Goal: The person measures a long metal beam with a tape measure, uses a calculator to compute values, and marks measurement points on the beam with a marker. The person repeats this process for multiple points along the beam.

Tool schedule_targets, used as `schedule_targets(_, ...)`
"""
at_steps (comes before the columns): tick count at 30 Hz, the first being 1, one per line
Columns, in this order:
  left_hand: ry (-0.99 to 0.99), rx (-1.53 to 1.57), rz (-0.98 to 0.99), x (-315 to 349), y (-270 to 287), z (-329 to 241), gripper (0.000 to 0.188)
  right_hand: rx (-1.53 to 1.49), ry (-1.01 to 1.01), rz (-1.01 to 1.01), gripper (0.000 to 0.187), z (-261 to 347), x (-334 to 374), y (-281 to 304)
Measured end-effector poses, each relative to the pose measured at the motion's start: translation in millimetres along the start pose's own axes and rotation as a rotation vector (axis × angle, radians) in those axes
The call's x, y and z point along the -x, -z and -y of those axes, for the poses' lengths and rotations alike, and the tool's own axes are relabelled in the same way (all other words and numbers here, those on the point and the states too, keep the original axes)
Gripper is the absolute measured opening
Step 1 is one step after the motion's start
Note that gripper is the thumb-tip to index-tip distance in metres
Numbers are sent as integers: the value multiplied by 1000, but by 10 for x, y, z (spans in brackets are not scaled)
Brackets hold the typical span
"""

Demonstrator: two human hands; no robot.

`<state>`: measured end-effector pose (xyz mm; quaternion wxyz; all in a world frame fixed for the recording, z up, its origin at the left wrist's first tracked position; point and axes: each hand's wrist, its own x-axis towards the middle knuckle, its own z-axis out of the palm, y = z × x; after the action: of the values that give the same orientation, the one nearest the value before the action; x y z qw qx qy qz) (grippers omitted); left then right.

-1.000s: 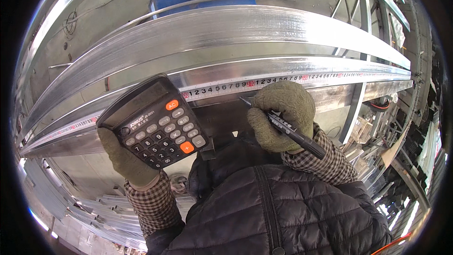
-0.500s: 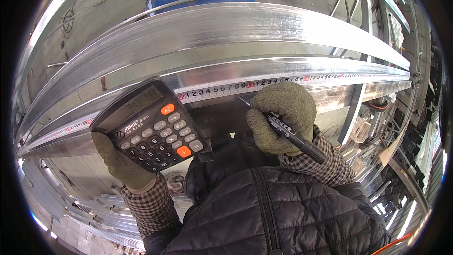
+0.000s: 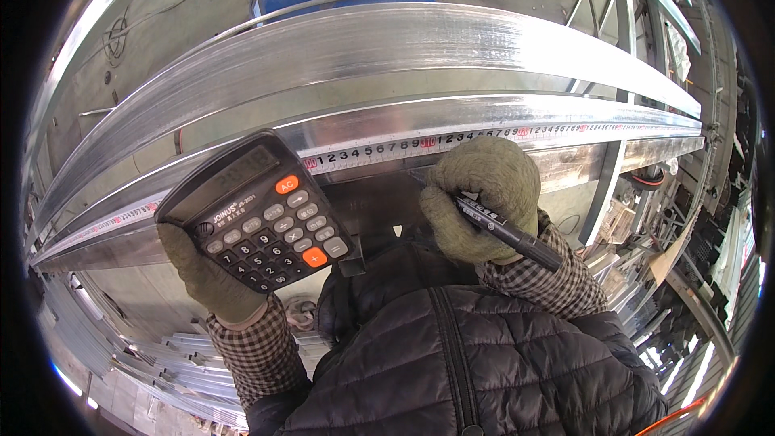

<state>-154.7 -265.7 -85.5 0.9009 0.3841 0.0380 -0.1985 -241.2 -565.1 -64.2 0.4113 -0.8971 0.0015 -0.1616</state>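
Open floor lies beyond the steel beam [image 3: 387, 56]. The left hand [image 3: 211, 278], grip closed, holds a calculator [image 3: 257, 210]; the right hand [image 3: 483, 194] grips a marker [image 3: 508, 232] just below the tape measure [image 3: 452, 139] edge.

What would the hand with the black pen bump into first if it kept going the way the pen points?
Probably the tape measure lying along the metal beam; the right hand aims the marker toward it, though depth is unclear.

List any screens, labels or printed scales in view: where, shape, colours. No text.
Calculator screen: top of the black calculator in the left hand, grey tilted rectangle.
Tape measure: along the metal beam, pale strip, black and red marks.
Marker label: on the black marker in the right hand, small pale print.
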Motion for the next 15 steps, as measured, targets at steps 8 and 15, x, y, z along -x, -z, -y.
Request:
schedule_targets(8, 52, -51, -169, 33, -45, 5, 66, -109, -126, 34, 15, 33, 52, 95)
schedule_targets(15, 109, -29, -134, -26, -409, -6, 69, -228, -175, -179, 17, 142, 180, 109)
